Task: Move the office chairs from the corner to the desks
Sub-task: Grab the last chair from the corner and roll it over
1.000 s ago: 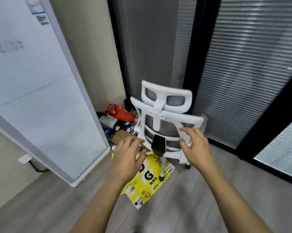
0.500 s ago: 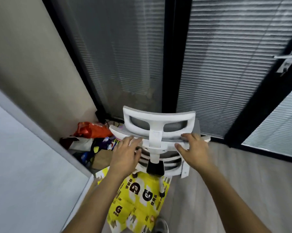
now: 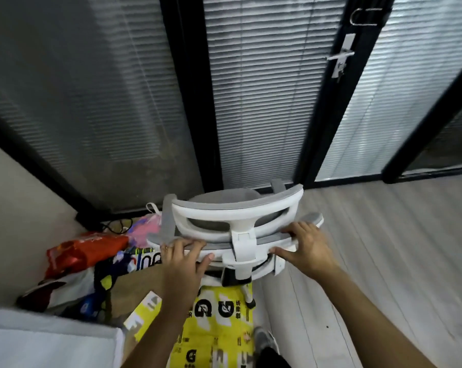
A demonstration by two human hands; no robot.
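Note:
A white office chair (image 3: 235, 221) with grey mesh and a curved headrest stands in the corner, its back toward me, seen from above. My left hand (image 3: 183, 264) grips the top edge of the backrest on the left side. My right hand (image 3: 308, 247) holds the same edge on the right, thumb under the frame. The seat and most of the base are hidden under the backrest; one white leg with a black caster (image 3: 250, 301) shows below.
Glass walls with blinds in black frames (image 3: 195, 102) stand just behind the chair. Bags and packets (image 3: 86, 251) are piled at the left. A yellow printed sheet (image 3: 214, 328) lies on the floor. A white board (image 3: 46, 343) is at bottom left; wood floor (image 3: 384, 261) extends right.
I have stepped closer and the view now looks down on the chair. Both hands went from reaching for the backrest to gripping its top edge.

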